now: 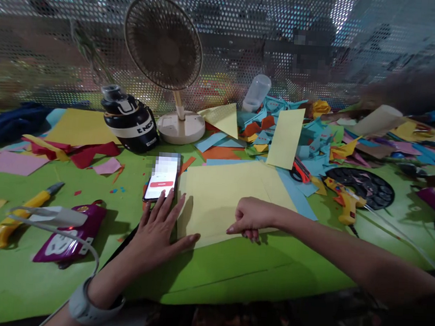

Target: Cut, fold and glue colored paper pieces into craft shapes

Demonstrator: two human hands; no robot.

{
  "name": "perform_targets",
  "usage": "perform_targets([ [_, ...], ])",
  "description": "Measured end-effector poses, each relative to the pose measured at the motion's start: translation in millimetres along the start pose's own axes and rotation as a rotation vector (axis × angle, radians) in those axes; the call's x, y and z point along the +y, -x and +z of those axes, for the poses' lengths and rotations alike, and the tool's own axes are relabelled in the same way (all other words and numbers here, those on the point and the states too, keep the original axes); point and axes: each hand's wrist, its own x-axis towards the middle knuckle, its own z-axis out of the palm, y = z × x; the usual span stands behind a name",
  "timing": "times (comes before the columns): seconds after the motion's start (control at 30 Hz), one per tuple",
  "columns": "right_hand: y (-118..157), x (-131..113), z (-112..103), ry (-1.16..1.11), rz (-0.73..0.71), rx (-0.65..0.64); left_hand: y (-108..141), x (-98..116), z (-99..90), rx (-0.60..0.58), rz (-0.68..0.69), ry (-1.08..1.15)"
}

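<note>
A large sheet of pale yellow paper (215, 192) lies flat before me, with light blue paper (303, 202) showing from under its right side. My left hand (158, 228) is spread open, palm down, its thumb on the sheet's near left corner. Its fingertips reach the lower end of a lit smartphone (163, 177). My right hand (253, 217) is curled into a fist on the sheet's near edge, thumb against the paper. I see nothing held in it, though the palm side is hidden. A folded pale yellow piece (287, 138) stands upright behind the sheet.
A fan (181, 126) and a black bottle (131, 123) stand at the back. Left lie a yellow-handled cutter (23, 212) and a purple power strip (73, 238). Right are a red-black cutter (301, 170), a yellow glue gun (348, 200), a black round tray (380, 190) and paper scraps.
</note>
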Motion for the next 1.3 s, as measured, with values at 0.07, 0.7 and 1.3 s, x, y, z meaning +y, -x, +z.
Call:
perform_targets([
  [0.07, 8, 11, -6, -0.009, 0.032, 0.017, 0, -1, 0.2, 0.001, 0.005, -0.004],
  [0.7, 41, 40, -37, -0.120, -0.004, 0.091, -46, 70, -59.7, -0.264, -0.142, 0.501],
  [1.3, 15, 44, -28, -0.081, -0.006, -0.009, -83, 90, -36.5, -0.908, -0.207, 0.871],
])
